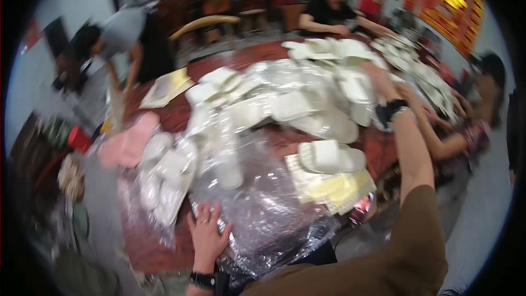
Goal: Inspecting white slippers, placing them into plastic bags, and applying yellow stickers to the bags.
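The left hand [207,235] lies flat and open on the crinkly plastic wrap [263,208], pinning it down. The right hand [378,77] stretches past the wrap to the white dishes [307,104]; its grip is too blurred to tell.

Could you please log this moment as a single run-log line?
left hand: flat on clear plastic wrap | right hand: reaching among white dishes | table: red-brown, crowded | view: blurred
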Motion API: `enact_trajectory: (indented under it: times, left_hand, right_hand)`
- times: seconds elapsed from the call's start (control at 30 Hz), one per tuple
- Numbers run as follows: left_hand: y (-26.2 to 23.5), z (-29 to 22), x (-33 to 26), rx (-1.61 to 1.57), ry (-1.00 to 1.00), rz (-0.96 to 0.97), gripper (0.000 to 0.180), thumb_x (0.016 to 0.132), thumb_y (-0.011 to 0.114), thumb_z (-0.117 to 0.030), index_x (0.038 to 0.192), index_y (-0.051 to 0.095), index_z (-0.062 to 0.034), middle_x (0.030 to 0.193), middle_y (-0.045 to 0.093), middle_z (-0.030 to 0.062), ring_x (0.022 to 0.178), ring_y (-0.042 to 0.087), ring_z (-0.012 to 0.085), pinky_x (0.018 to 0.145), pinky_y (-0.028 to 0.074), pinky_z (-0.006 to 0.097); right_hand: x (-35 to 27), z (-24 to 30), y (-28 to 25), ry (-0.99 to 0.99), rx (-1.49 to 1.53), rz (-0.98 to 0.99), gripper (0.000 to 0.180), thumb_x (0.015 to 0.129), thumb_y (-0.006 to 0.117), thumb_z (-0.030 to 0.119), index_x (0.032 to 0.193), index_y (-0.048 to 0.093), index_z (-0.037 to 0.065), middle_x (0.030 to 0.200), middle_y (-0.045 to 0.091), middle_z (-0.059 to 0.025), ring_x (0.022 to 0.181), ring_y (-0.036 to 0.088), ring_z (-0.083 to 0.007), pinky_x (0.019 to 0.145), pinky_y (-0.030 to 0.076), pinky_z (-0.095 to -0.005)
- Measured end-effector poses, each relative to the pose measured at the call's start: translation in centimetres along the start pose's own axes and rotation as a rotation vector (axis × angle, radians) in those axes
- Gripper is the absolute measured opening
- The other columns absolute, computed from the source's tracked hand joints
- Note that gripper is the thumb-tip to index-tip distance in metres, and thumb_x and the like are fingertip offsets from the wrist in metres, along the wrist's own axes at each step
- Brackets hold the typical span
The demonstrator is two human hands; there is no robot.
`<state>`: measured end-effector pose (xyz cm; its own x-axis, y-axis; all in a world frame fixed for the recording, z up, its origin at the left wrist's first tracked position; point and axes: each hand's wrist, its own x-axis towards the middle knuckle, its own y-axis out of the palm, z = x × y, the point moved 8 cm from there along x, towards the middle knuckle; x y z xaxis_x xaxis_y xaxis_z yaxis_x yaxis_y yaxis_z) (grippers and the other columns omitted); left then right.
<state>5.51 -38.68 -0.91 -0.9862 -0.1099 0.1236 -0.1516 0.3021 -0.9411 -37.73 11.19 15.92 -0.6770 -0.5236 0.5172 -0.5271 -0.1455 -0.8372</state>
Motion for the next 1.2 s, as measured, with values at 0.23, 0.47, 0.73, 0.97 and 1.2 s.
enact_trajectory:
  times: [0.23,0.47,0.73,0.97,1.2]
  left_hand:
    - [-0.9,1.2,-1.0,-0.040,-0.014,-0.090,0.065,0.089,0.065,-0.048,0.143,0.053,-0.0151,0.154,0.042,0.0151,0.145,0.035,0.0331,0.119,0.015,0.057]
    - [-0.5,1.1,-1.8,0.012,-0.029,-0.075,0.065,0.092,0.060,-0.050,0.146,0.049,-0.0143,0.156,0.039,0.0146,0.146,0.033,0.0323,0.117,0.016,0.061]
    - [-0.3,1.7,-2.4,-0.008,-0.035,-0.092,0.064,0.093,0.060,-0.049,0.146,0.049,-0.0164,0.157,0.038,0.0136,0.147,0.031,0.0319,0.119,0.012,0.059]
    - [0.4,2.1,-2.0,0.002,-0.008,-0.081,0.065,0.093,0.061,-0.049,0.146,0.048,-0.0142,0.156,0.039,0.0160,0.147,0.031,0.0332,0.117,0.015,0.062]
    - [-0.7,2.8,-2.1,-0.165,0.055,-0.104,0.057,0.089,0.070,-0.032,0.141,0.054,-0.0156,0.154,0.041,0.0156,0.146,0.033,0.0337,0.118,0.016,0.058]
  right_hand:
    - [-0.2,-12.6,12.9,0.653,0.567,0.315,0.051,0.094,0.057,0.038,0.127,0.065,0.000,0.128,0.065,-0.0220,0.123,0.059,-0.0332,0.103,0.044,-0.0395]
    - [-3.7,-1.2,11.9,0.466,0.313,0.424,0.043,0.088,0.068,0.030,0.120,0.068,0.001,0.120,0.068,-0.0211,0.116,0.063,-0.0335,0.101,0.046,-0.0394]
    - [-4.2,24.3,-11.0,0.102,0.638,-0.102,0.028,0.094,0.057,0.001,0.121,0.063,0.000,0.123,0.067,-0.0155,0.113,0.064,-0.0284,0.096,0.048,-0.0345]
    - [-13.4,48.2,-10.5,-0.495,0.909,0.387,0.041,0.085,0.071,0.014,0.124,0.061,0.005,0.141,0.050,-0.0187,0.134,0.045,-0.0389,0.109,0.039,-0.0472]
    - [-18.6,53.8,-3.8,-0.468,0.607,0.500,0.072,0.087,0.070,0.044,0.146,0.046,0.010,0.157,0.028,-0.0260,0.145,0.023,-0.0504,0.113,0.027,-0.0602]
